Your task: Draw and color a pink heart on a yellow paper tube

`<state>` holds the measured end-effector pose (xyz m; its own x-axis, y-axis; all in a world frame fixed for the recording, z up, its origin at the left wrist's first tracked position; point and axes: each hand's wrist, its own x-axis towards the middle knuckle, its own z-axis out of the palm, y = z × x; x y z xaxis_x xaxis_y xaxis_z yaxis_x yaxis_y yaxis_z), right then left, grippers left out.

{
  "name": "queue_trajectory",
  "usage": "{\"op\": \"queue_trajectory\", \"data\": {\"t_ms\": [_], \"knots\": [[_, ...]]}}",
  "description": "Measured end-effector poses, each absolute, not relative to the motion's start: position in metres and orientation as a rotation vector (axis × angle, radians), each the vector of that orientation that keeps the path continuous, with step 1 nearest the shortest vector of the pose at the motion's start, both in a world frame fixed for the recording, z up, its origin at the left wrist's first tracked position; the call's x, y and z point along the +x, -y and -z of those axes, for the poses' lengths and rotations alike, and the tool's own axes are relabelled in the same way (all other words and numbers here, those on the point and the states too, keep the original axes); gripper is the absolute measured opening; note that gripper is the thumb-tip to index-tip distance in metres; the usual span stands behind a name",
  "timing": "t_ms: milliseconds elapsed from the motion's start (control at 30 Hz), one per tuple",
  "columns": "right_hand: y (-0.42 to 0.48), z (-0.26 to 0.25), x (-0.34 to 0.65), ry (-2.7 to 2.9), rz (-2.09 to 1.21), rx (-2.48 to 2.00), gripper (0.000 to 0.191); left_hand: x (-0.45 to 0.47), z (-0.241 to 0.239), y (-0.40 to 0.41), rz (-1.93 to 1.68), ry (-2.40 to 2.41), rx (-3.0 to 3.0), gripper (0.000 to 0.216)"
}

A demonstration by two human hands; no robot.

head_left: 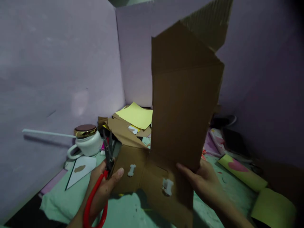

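A large piece of brown folded cardboard (182, 110) stands up in front of me, with a tall panel rising and lower flaps spread toward me. My left hand (104, 186) grips its left flap, thumb on top. The same hand carries red-handled scissors (95, 196), their blades pointing upward and slightly apart. At the right edge of the cardboard, my right hand (204, 177) pinches the lower part of the tall panel, its far fingers hidden behind. Two small white bone-shaped pieces (168, 186) are on the lower flaps.
Left of the cardboard stands a white mug (89, 145) with a brown and gold lid. Yellow paper (136, 115) and cardboard scraps lie at the back. A rolled yellow-green sheet (242, 172) and a dark phone-like object (235, 142) are on the right. Green cloth (125, 212) covers the table.
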<state>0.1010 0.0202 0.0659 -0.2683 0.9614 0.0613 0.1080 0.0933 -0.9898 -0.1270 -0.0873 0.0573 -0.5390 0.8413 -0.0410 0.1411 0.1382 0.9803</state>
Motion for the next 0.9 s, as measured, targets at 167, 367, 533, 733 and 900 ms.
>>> {"op": "queue_trajectory", "data": {"t_ms": [167, 367, 533, 733, 900], "knots": [[-0.018, -0.051, 0.095, 1.556, -1.261, -1.187, 0.026, -0.123, -0.056, 0.108, -1.481, -1.506, 0.776, 0.043], [-0.010, -0.052, 0.093, 1.638, -1.384, -1.218, 0.028, -0.133, -0.056, 0.105, -1.507, -1.219, 0.589, 0.027], [-0.002, -0.050, 0.100, 1.622, -1.376, -1.255, 0.029, -0.132, -0.054, 0.101, -1.486, -1.345, 0.468, 0.020], [0.012, -0.048, 0.110, 1.440, -1.394, -1.185, 0.032, -0.117, -0.068, 0.106, -1.568, -1.587, 0.744, 0.024], [-0.001, -0.046, 0.104, 1.448, -1.067, -1.356, 0.028, -0.140, -0.070, 0.063, -1.467, -2.075, 1.166, 0.020]]}}
